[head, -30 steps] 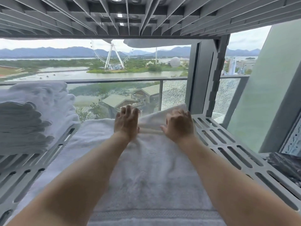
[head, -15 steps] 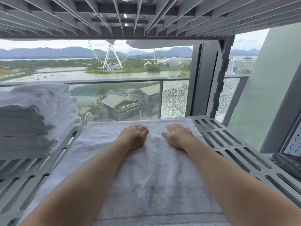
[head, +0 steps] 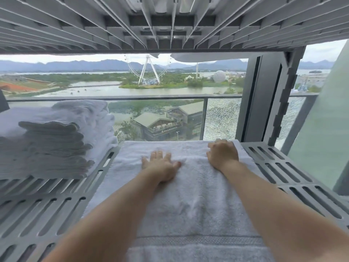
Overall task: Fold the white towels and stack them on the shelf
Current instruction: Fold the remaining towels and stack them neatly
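Note:
A white towel (head: 190, 201) lies flat along the middle of the grey slotted shelf (head: 283, 167), reaching to the shelf's far edge. My left hand (head: 161, 165) presses flat on the towel with its fingers spread. My right hand (head: 222, 154) rests on the towel near its far right corner, fingers bent over the far edge. To the left stands a stack of folded white towels (head: 54, 140) on the same shelf.
Another slatted grey shelf (head: 170, 21) hangs close overhead. A dark upright post (head: 264, 99) stands at the far right of the shelf. Behind is a glass balcony railing (head: 132, 98). Bare slotted shelf shows on both sides of the towel.
The lifted far end of the towel has been laid down flat. My hands spread apart, the right one sliding out to the far right corner, the left staying flat near the middle.

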